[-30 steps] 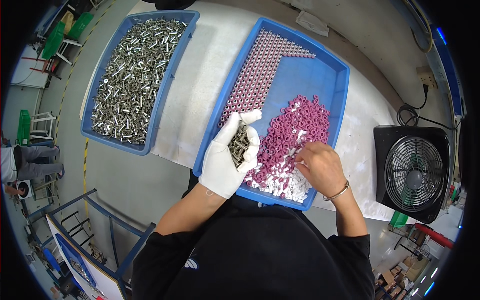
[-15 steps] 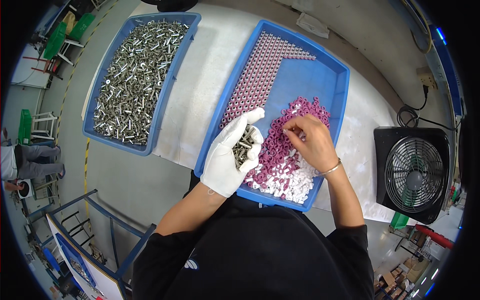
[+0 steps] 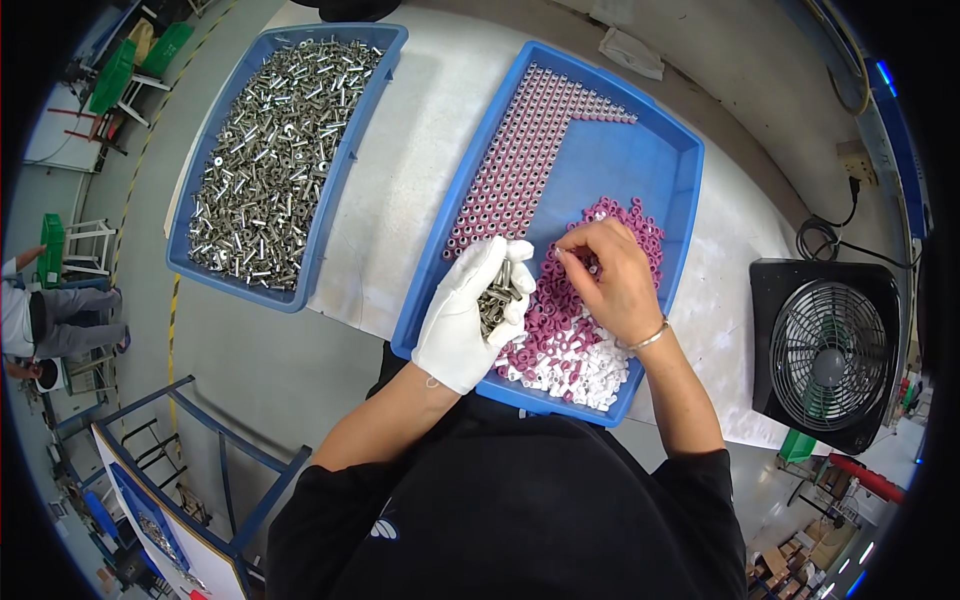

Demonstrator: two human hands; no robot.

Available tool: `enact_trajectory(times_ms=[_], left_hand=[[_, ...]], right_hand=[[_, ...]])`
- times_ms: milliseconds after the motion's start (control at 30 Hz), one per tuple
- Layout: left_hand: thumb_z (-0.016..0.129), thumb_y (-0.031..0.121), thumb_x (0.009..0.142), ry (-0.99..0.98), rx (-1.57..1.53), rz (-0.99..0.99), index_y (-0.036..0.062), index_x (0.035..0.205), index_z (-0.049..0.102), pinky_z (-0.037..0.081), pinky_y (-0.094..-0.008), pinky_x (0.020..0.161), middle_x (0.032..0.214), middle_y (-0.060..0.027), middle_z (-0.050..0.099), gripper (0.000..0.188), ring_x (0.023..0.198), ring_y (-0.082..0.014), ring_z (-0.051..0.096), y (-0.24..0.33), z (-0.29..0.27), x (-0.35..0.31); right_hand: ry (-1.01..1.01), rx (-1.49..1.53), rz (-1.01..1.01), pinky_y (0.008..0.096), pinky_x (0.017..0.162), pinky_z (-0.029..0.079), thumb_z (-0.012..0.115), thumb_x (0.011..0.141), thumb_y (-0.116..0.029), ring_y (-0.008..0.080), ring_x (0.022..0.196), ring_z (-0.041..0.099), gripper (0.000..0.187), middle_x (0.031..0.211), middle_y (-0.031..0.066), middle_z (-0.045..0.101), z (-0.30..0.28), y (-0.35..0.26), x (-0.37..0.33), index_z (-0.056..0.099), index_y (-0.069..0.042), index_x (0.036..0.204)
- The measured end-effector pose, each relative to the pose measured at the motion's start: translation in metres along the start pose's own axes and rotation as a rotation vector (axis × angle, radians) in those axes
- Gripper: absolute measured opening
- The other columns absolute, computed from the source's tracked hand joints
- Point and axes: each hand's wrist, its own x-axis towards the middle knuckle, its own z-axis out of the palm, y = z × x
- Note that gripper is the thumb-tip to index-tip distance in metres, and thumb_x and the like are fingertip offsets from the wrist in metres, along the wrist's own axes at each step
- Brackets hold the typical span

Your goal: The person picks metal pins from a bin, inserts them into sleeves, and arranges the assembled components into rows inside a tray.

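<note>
My left hand, in a white glove, curls around a bunch of small headed metal pins over the near left part of a blue tray. The bare right hand hovers above a heap of loose purple rings, thumb and forefinger pinched; whatever lies between the fingertips is too small to name. White sleeves are heaped at the tray's near end, partly mixed with the rings. Close rows of purple-ringed pieces with metal centres stand along the tray's far left side.
Another blue tray, full of loose metal pins, sits left on the table. A black fan stands at the right beside a cable. White cloth lies at the back. Beyond the aisle is another person.
My left hand has shifted slightly right and nearer to me, still around the pins. The right hand has moved a little left, fingertips still pinched. The distant person's arm now reaches toward a green bin.
</note>
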Motion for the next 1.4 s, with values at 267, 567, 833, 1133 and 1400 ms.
enact_trajectory(times_ms=[267,567,833,1133,1400], left_hand=[[0.058,0.024,0.105,0.07,0.25,0.131,0.0067,0.114,0.067,0.038,-0.0161,0.045,0.086,-0.0024,0.064,0.021,0.059,-0.0039,0.053,-0.016,-0.007,0.003],[0.061,0.024,0.103,0.355,0.053,-0.018,0.0052,0.112,0.067,0.034,-0.0153,0.042,0.087,-0.0017,0.066,0.022,0.059,-0.0022,0.051,-0.014,0.02,0.004],[0.06,0.029,0.104,0.168,0.124,0.051,0.0062,0.106,0.068,0.034,-0.0164,0.041,0.082,-0.0004,0.064,0.024,0.056,-0.003,0.05,-0.015,0.005,0.004],[0.053,0.034,0.106,0.043,-0.16,0.012,0.0043,0.108,0.068,0.034,-0.0171,0.04,0.08,-0.0051,0.065,0.033,0.055,-0.0071,0.055,0.006,-0.019,0.005],[0.052,0.033,0.107,-0.102,-0.362,0.08,0.0022,0.115,0.066,0.038,-0.0207,0.039,0.084,-0.0099,0.066,0.035,0.058,-0.0117,0.06,0.028,-0.02,0.003]], right_hand=[[0.153,0.179,-0.122,0.032,0.082,0.049,0.074,0.078,0.001,0.0211,0.085,0.062,0.018,0.096,0.0036,0.073,-0.008,-0.046,-0.002,0.069,-0.006,0.093],[0.178,-0.032,-0.366,0.0317,0.087,0.046,0.074,0.079,-0.003,0.0179,0.085,0.058,0.017,0.097,0.0017,0.068,0.005,-0.058,-0.002,0.067,-0.008,0.093],[0.149,-0.213,-0.406,0.0311,0.085,0.046,0.074,0.079,-0.005,0.0172,0.088,0.058,0.016,0.097,0.003,0.067,0.005,-0.058,0.0,0.069,-0.009,0.094],[0.091,0.108,0.036,0.0314,0.074,0.051,0.072,0.081,-0.004,0.0204,0.077,0.063,0.005,0.089,0.0046,0.072,0.005,-0.032,0.014,0.073,-0.006,0.086],[-0.013,0.013,0.093,0.0284,0.065,0.052,0.076,0.078,0.001,0.0174,0.062,0.063,0.004,0.077,0.0054,0.073,0.036,-0.005,0.014,0.074,0.0,0.081]])
